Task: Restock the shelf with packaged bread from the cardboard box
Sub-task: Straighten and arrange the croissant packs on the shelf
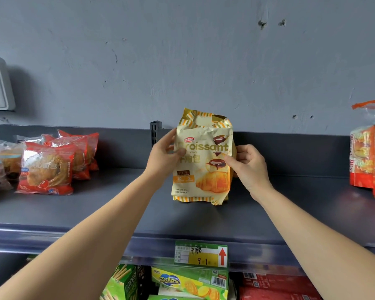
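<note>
Your left hand (163, 154) and right hand (248, 163) pinch the croissant bag (202, 161) by its sides, standing mid-shelf (117, 204) toward the back edge. Let go unevenly and the crumpled bag may topple forward.

both hands (163, 156) grip croissant bag (202, 161) upright; shelf (117, 204)

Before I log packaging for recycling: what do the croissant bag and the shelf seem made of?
The croissant bag is probably thin plastic film, perhaps foil-lined; it crinkles sharply and its top glints gold. The shelf is likely painted metal, matte dark grey, with a thin rolled front edge.
</note>
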`<state>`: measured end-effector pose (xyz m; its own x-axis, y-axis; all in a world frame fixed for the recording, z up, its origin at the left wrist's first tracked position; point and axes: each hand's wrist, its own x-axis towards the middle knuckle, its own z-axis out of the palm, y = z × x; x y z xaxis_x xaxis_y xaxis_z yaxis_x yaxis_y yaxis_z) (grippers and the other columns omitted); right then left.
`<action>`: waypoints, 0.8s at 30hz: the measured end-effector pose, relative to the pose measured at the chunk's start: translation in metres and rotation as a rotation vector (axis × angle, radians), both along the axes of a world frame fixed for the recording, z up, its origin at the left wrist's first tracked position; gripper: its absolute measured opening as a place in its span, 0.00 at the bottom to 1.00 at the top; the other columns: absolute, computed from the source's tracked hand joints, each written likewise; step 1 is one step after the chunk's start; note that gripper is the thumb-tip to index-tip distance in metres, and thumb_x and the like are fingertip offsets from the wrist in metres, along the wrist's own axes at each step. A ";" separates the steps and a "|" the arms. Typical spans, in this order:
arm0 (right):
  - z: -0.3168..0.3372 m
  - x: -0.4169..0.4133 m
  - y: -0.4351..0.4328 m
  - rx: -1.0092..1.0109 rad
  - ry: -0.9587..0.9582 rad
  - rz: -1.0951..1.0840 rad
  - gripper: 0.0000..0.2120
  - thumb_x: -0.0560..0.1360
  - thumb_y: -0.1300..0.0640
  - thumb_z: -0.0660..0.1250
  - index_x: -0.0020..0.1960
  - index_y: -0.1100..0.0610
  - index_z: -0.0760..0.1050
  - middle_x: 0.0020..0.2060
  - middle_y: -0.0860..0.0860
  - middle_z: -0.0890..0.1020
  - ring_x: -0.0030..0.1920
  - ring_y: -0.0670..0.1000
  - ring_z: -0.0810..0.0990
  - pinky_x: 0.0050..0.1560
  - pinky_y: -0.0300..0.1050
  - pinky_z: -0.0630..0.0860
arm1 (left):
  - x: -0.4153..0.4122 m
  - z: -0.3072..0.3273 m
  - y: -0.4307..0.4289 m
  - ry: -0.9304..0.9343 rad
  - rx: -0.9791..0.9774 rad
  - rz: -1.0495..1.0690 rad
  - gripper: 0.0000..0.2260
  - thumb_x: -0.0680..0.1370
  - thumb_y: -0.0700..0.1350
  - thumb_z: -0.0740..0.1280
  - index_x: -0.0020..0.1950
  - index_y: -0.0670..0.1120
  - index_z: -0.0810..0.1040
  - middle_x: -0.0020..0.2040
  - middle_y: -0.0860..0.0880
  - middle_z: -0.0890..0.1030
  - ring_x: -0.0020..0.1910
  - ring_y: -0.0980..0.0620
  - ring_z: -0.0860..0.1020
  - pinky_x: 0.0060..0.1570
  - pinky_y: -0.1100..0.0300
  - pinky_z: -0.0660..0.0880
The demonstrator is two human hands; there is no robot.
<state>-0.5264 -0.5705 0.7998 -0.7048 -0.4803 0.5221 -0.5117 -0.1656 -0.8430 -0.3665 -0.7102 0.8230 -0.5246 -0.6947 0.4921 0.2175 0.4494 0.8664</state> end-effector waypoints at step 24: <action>0.000 0.009 -0.006 0.063 0.063 -0.047 0.20 0.72 0.45 0.73 0.60 0.50 0.73 0.52 0.48 0.82 0.51 0.48 0.82 0.49 0.50 0.82 | 0.005 -0.014 -0.010 0.002 0.019 0.116 0.21 0.78 0.41 0.67 0.70 0.53 0.70 0.55 0.53 0.79 0.52 0.53 0.79 0.44 0.56 0.79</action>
<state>-0.5173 -0.5762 0.7996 -0.6939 -0.4808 0.5360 -0.5703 -0.0875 -0.8168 -0.3617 -0.7206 0.8090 -0.4396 -0.7596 0.4794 0.1668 0.4554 0.8745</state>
